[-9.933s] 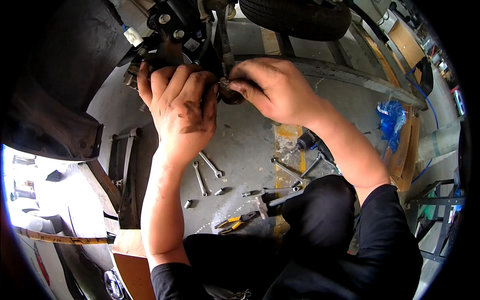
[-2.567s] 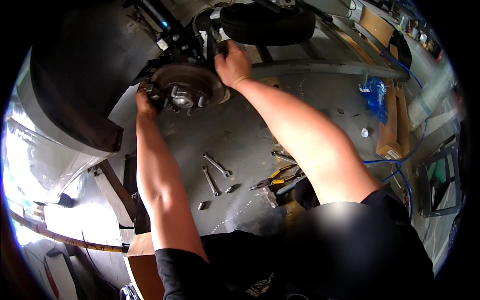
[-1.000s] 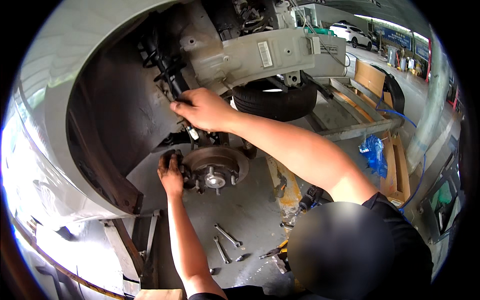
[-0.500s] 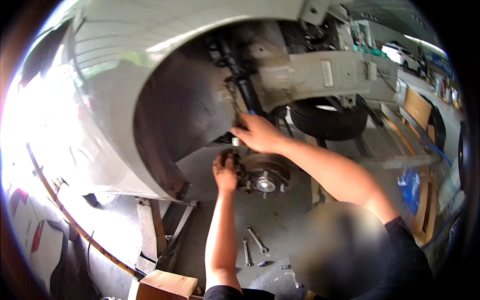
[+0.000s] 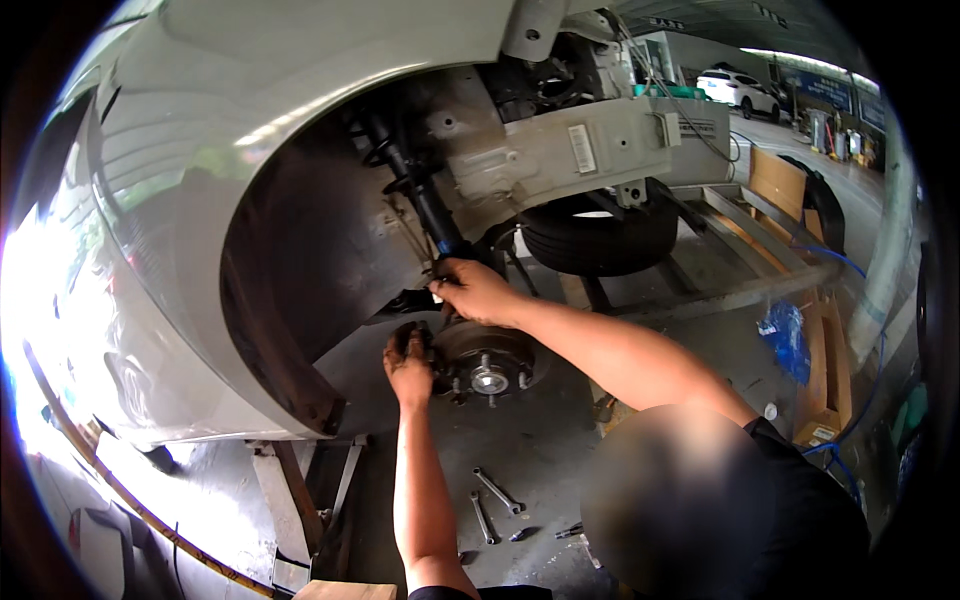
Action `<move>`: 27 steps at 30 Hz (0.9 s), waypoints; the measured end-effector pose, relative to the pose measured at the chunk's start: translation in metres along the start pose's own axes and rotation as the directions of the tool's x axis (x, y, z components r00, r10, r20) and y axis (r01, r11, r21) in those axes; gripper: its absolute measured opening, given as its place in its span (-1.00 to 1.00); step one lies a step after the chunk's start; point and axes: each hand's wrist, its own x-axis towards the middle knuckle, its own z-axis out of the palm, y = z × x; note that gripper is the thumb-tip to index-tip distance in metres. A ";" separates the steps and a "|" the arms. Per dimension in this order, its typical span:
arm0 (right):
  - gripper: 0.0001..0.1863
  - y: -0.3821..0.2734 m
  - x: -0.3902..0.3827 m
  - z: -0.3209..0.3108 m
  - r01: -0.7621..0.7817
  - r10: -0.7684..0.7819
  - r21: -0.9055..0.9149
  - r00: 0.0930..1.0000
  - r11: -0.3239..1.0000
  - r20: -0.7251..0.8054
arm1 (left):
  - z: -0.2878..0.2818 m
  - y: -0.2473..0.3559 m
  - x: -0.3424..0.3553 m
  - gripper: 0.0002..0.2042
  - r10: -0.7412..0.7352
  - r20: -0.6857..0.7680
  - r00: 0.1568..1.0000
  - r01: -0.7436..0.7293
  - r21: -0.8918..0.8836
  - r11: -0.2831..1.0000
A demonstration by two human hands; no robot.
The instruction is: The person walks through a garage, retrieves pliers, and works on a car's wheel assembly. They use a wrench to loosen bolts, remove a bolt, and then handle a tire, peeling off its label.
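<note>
In the open wheel arch, a brake disc with its wheel hub (image 5: pixel 489 382) faces me, studs showing. My left hand (image 5: pixel 408 372) is closed round a dark part at the disc's left edge, which looks like the brake caliper (image 5: pixel 432 352). Above the disc, my right hand (image 5: pixel 478 291) has its fingers pinched together just under the lower end of the black strut (image 5: pixel 415 185). What those fingers hold is hidden, though a small pale piece shows below them. Both hands are close together, the right one higher.
A pale car fender (image 5: pixel 190 200) curves over the left. Two wrenches (image 5: pixel 498 490) and small sockets (image 5: pixel 525 534) lie on the floor below the hub. Beyond the arch are a tyre (image 5: pixel 600 240), a metal frame (image 5: pixel 700 290) and a blue plastic bag (image 5: pixel 785 340). A stand (image 5: pixel 285 500) is at lower left.
My view has turned, so the car and both hands appear further left and slightly lower. Both hands stay at much the same parts, with little visible movement against them.
</note>
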 end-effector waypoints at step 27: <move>-0.67 -0.186 0.008 -0.336 0.049 -0.882 -0.913 0.284 0.404 -0.375 | -0.008 0.058 -0.007 -0.71 -0.217 0.007 0.976 0.185 -0.551 0.813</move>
